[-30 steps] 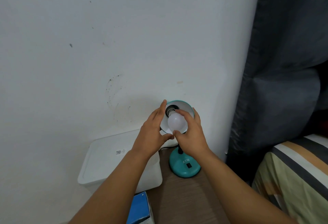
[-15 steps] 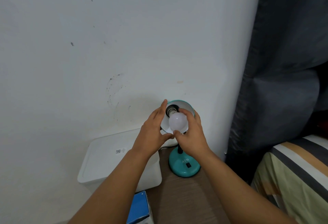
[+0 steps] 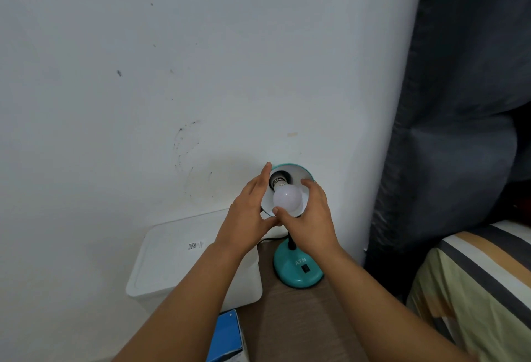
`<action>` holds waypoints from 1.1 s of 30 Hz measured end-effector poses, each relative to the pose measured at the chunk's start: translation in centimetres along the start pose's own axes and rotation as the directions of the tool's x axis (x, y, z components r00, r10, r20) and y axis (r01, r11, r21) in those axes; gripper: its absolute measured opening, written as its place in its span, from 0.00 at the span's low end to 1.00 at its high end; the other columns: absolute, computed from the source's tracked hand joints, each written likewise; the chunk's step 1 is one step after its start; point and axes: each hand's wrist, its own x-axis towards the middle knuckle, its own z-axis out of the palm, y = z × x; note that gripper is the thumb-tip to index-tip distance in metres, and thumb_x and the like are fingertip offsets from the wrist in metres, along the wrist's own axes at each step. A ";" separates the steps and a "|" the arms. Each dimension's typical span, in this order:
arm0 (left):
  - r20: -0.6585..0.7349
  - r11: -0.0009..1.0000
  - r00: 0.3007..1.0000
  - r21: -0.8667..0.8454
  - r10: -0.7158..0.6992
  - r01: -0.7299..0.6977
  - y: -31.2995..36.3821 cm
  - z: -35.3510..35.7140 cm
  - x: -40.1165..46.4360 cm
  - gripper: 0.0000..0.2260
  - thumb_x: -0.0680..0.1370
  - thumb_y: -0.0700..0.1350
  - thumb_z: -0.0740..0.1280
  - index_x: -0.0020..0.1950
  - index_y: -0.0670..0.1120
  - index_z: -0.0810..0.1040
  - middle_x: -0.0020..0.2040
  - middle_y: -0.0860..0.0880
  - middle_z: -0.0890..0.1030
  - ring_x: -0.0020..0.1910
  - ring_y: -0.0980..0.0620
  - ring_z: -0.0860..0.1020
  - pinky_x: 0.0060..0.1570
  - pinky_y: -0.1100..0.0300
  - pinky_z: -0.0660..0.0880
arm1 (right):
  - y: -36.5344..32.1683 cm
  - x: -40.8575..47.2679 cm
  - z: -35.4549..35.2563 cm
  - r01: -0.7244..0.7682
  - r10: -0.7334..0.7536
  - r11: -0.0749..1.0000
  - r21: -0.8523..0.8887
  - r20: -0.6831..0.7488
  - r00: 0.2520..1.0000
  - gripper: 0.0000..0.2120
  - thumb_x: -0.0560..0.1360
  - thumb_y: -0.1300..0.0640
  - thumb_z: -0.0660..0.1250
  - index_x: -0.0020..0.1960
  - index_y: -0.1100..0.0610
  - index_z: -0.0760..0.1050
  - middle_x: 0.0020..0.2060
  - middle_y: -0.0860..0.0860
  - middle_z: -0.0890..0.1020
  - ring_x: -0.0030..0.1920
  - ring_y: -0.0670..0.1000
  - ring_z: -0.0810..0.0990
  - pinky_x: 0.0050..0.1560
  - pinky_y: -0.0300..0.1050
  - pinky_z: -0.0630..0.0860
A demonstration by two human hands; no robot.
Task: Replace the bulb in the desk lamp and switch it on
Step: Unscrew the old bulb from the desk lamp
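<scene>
A teal desk lamp stands against the white wall, its round base [image 3: 297, 271] carrying a black switch [image 3: 305, 269]. Its shade [image 3: 298, 170] is tilted toward me, white inside. A white bulb [image 3: 287, 198] sits in front of the socket [image 3: 278, 180], its metal cap showing at the socket's mouth. My right hand [image 3: 310, 218] grips the bulb between thumb and fingers. My left hand [image 3: 251, 209] holds the left rim of the shade, fingers extended upward.
A white lidded plastic box [image 3: 178, 261] sits left of the lamp on the wooden table [image 3: 293, 324]. A blue box [image 3: 227, 336] lies at the near edge. A dark curtain [image 3: 459, 103] hangs at right, above a striped bed [image 3: 482, 281].
My right hand has shifted its grip around the bulb, fingers now spread further over its right side. The metal cap shows more clearly at the socket. My left hand has stayed on the shade.
</scene>
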 end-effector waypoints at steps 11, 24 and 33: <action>0.000 1.000 1.000 0.009 0.002 -0.002 0.0 0.1 0.0 0.48 0.72 0.50 0.77 0.81 0.60 0.46 0.74 0.51 0.69 0.67 0.52 0.72 0.62 0.53 0.75 | 0.0 0.0 0.3 0.030 -0.030 0.999 -0.022 -0.017 0.999 0.33 0.68 0.52 0.74 0.69 0.44 0.64 0.66 0.48 0.69 0.66 0.52 0.68 0.64 0.51 0.71; 0.002 1.000 1.000 0.016 0.001 -0.001 0.2 0.1 0.1 0.50 0.72 0.51 0.78 0.81 0.62 0.45 0.73 0.52 0.69 0.67 0.54 0.70 0.62 0.53 0.76 | 0.8 -0.2 0.2 0.024 -0.027 0.991 -0.129 -0.020 0.999 0.33 0.70 0.55 0.71 0.72 0.42 0.63 0.73 0.50 0.64 0.70 0.57 0.65 0.66 0.54 0.70; 0.010 1.000 1.000 0.009 -0.007 0.007 0.7 0.0 0.0 0.46 0.73 0.52 0.75 0.81 0.59 0.47 0.74 0.51 0.69 0.67 0.53 0.71 0.62 0.58 0.73 | 0.3 -0.4 0.0 -0.073 0.066 0.973 -0.218 -0.036 0.997 0.32 0.68 0.41 0.72 0.70 0.46 0.68 0.76 0.55 0.59 0.74 0.58 0.57 0.67 0.55 0.65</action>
